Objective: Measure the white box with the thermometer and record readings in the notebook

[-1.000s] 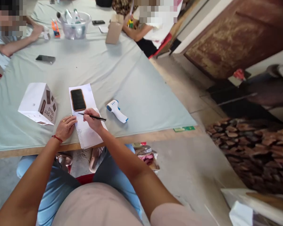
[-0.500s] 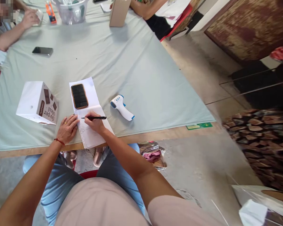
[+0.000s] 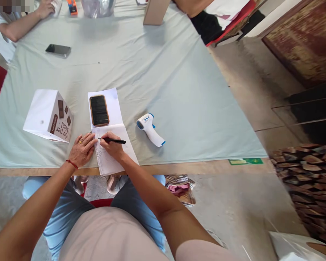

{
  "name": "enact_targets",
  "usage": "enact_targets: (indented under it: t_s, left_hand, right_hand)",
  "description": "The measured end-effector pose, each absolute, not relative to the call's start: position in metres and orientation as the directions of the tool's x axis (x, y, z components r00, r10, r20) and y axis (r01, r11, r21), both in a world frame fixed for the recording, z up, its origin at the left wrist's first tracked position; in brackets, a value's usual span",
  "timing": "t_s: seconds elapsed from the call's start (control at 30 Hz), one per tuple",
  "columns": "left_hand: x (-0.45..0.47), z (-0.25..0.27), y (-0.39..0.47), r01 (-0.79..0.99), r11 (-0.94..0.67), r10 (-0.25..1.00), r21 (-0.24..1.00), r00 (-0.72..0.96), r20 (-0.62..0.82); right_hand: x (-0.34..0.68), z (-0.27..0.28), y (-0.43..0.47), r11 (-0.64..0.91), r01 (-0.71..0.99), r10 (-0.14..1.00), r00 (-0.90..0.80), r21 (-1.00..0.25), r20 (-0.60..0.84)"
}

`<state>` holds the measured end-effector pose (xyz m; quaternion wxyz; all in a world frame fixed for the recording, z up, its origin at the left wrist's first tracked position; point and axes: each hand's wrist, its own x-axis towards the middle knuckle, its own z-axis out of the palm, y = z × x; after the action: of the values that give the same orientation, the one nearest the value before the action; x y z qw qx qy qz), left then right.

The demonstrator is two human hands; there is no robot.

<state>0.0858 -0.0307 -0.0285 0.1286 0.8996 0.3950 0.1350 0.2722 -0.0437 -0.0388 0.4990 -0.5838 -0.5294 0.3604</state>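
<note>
An open notebook (image 3: 112, 161) lies at the near edge of the cloth-covered table. My right hand (image 3: 112, 146) rests on its lower page, fingers closed around a black pen (image 3: 116, 141), whose tip points left onto the paper. Flat beside the page's left edge, my left hand (image 3: 83, 149) lies with fingers stretched out, fingertips touching the paper. A dark phone (image 3: 99, 110) in an orange-brown case sits on the upper page. To the right is a white and blue infrared thermometer (image 3: 151, 130). A white "Su-per Meal" box (image 3: 49, 116) stands left of the notebook.
Farther off on the table (image 3: 179, 98) lie another phone (image 3: 58, 50), a clear plastic tub (image 3: 97, 7), an orange box (image 3: 72, 7) and a brown carton (image 3: 156, 12). Other people sit at the far left and far right. Stacked firewood (image 3: 309, 181) stands on the floor at right.
The whole view has shifted, so the table things appear slightly farther right. Both my hands keep their places at the notebook, and the pen is still in my right hand.
</note>
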Motion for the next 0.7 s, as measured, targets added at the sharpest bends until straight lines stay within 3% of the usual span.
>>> enact_targets:
  t_s: [0.3,0.7]
  left_hand:
    - [0.087,-0.030,-0.034,0.679,-0.687,0.724,0.259,0.670,0.167]
    - [0.088,-0.029,-0.035,0.678,-0.693,0.719,0.245,0.676,0.163]
  right_hand:
    - [0.274,-0.053,-0.044,0.104,0.369,0.972,0.158,-0.924,0.172]
    - [0.274,-0.056,-0.046,0.141,0.402,0.964,0.153,-0.905,0.219]
